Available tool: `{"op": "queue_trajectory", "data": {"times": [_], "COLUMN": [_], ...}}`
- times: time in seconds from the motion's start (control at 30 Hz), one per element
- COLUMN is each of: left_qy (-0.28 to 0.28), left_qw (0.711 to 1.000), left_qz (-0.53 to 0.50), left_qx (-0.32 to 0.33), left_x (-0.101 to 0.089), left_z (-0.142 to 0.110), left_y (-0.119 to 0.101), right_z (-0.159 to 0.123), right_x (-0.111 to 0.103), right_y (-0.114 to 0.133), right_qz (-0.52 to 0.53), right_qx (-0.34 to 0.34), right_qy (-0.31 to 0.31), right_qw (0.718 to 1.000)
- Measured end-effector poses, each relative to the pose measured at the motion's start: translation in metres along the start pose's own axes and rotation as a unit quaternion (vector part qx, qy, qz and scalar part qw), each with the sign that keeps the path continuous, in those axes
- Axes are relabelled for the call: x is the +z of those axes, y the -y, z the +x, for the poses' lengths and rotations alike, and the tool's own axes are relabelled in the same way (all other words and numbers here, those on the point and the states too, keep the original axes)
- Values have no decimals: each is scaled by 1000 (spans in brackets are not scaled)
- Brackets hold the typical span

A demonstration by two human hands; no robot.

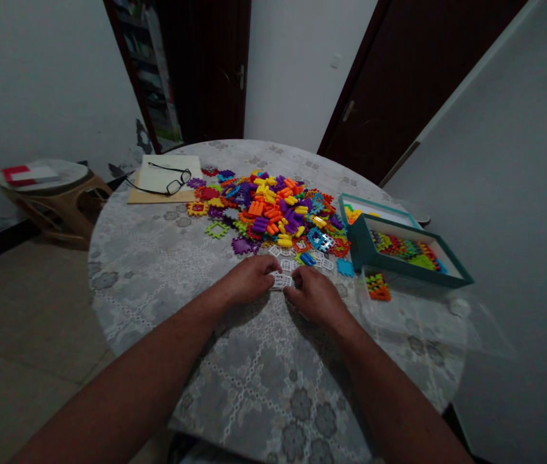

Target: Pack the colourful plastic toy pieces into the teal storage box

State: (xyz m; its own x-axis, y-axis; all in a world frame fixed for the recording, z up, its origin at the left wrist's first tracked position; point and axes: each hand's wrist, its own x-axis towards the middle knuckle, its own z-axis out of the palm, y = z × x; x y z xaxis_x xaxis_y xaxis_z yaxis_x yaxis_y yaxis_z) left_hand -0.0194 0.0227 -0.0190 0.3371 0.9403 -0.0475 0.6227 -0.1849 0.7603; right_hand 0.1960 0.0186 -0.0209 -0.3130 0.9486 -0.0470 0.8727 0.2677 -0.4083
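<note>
The work is centred just on the near side of the heap of multicoloured plastic building pieces, which serves as the reference here. The white openwork plastic piece is raised at a slight tilt near the heap's front edge. The left hand grasps its left end between thumb and fingers; the right hand pinches its right end likewise. Whether it is one part or several joined cannot be determined.

Further loose white openwork plastic pieces lie between the heap and the hands, apparently unattached. A blue ribbed plastic piece lies among them.

To the right of the heap, the dark green rectangular box contains multicoloured pieces packed closely together. Nearer on that side, the clear plastic tray carries one small orange-and-green block of pieces. Left of the heap, black-framed glasses rest on pale paper sheets.

Assessment: progress appears early to partial. Some pieces are gathered into box and tray; the bulk of the heap remains loose, and the white piece is still being handled.
</note>
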Motion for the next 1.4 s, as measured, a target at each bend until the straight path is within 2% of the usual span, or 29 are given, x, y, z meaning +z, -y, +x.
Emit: {"op": "queue_trajectory", "data": {"times": [0.23,0.4,0.57,0.73,0.83,0.93,1.23,1.4], "left_qy": [-2,-6,-54,-43,-33,-16,39,28], "left_qw": [1000,1000,998,997,995,994,994,995], "left_qz": [-7,-7,16,35,50,56,-22,-32], "left_qx": [3,15,27,53,79,94,102,95], "left_x": [2,1,2,3,3,3,-2,1], "left_z": [1,1,2,0,-1,-2,0,2], "left_y": [5,5,7,5,4,4,9,7], "right_z": [4,3,6,6,5,5,7,5], "right_x": [7,15,9,1,3,7,9,12], "right_y": [-5,-4,-13,-21,-20,-18,-19,-15], "right_qz": [104,204,165,139,117,111,126,130], "right_qx": [-3,-21,-55,-167,-200,-204,-180,-155], "right_qy": [-7,-38,-116,-68,-77,-82,-94,-88], "right_qw": [995,978,978,974,970,969,971,975]}}
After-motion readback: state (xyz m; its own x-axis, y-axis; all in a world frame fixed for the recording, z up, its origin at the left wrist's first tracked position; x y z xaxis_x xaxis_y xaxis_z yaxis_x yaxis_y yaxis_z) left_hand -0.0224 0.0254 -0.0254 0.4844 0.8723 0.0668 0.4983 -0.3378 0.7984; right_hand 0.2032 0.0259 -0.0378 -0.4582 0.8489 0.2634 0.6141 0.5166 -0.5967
